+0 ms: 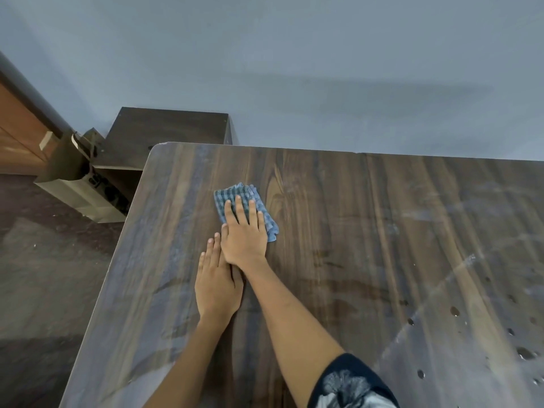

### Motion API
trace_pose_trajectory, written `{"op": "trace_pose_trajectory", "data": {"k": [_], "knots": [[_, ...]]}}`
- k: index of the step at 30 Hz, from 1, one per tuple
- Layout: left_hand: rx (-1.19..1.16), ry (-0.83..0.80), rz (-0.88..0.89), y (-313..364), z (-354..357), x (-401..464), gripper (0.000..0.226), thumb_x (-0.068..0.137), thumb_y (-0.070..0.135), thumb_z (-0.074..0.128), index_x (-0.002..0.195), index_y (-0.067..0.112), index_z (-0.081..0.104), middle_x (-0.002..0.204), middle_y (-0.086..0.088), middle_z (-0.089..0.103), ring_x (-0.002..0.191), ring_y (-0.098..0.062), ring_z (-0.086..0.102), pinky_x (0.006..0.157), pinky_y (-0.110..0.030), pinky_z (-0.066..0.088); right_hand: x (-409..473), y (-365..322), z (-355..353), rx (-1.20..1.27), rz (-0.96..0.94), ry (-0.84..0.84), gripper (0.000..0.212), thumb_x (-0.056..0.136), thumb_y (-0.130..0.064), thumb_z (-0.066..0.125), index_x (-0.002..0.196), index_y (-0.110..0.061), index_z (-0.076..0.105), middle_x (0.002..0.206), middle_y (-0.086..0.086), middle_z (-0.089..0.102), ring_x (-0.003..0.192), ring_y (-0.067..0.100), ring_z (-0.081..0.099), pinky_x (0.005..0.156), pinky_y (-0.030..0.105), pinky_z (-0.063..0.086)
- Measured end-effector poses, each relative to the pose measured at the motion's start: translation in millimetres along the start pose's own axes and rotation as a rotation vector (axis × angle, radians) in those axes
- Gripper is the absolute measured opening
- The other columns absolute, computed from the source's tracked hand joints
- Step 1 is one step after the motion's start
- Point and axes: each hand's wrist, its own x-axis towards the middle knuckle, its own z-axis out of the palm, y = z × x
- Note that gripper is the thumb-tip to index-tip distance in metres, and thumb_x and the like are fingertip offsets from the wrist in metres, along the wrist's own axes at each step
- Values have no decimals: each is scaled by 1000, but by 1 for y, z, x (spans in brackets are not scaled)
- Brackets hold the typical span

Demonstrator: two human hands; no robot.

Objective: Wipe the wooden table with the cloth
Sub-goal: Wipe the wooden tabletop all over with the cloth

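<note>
Cloth (pixel 248 206): a folded blue checked piece, lying flat on the wooden table (pixel 368 231) in its far left part, short of the far edge and well in from the rounded far-left corner. Your right hand (pixel 244 234) lies on top of it, palm down, fingers (pixel 240 210) straight and slightly spread across the fabric. The hand presses rather than grasps; nothing is closed around the cloth, and its far edge and right edge show beyond your fingertips and knuckles.

Your left hand (pixel 216 285) lies flat on the bare table just on the near left side of the right hand, fingers extended and together, holding nothing. Its fingertips touch or all but touch the right wrist and thumb side; contact cannot be settled from this view. Your right forearm crosses the surface toward the near edge, ending in a dark patterned sleeve (pixel 350 384).

Table surface: dark wood grain, with pale curved smears across the right half and a scatter of dark droplets (pixel 454 311) toward the near right. The area around your hands shows faint dull streaks.

Surroundings: a dark wooden cabinet (pixel 164 128) stands beyond the far-left corner against a grey-blue wall (pixel 294 69). Beside it, lower left, sits an olive and beige object (pixel 79 184) of unclear type on a dark floor (pixel 44 275)
</note>
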Motion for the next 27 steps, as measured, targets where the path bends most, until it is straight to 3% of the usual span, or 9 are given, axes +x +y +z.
{"op": "trace_pose_trajectory", "data": {"k": [5, 14, 19, 22, 27], "knots": [[14, 16, 5, 3, -5, -6, 59, 89, 29, 16, 138, 3, 36, 147, -9, 36, 138, -21, 29, 113, -35, 20, 0, 35, -13, -36, 1, 21, 53, 102, -32, 23, 152, -22, 7, 160, -2, 1, 147, 21, -5, 118, 39, -3], [8, 13, 7, 1, -5, -8, 59, 91, 32, 12, 140, 5, 30, 150, -7, 30, 140, -18, 23, 115, -33, 15, -39, 178, -59, -10, 485, 161, 54, 102, -35, 21, 153, -20, 8, 160, 2, 2, 147, 26, -1, 118, 43, 3], [10, 13, 14, 2, -6, -8, 61, 90, 33, 10, 140, 5, 30, 150, -7, 30, 140, -18, 23, 116, -33, 14, -54, 187, -61, 51, 706, 223, 55, 102, -32, 24, 152, -17, 8, 160, 6, 2, 146, 31, -4, 118, 46, 1], [11, 17, 17, 2, -5, -9, 57, 92, 31, 12, 141, 6, 29, 150, -6, 28, 141, -18, 21, 116, -32, 13, -47, 156, -54, 47, 663, 187, 57, 101, -33, 25, 152, -16, 6, 160, 8, -1, 146, 33, -5, 117, 47, 0], [-24, 17, -11, 2, -6, -14, 59, 88, 23, 15, 140, 4, 32, 149, -8, 31, 140, -20, 25, 116, -34, 16, -47, 62, -16, 5, 319, 92, 58, 101, -34, 24, 152, -19, 1, 160, 4, -6, 146, 28, -10, 116, 44, -7]]}}
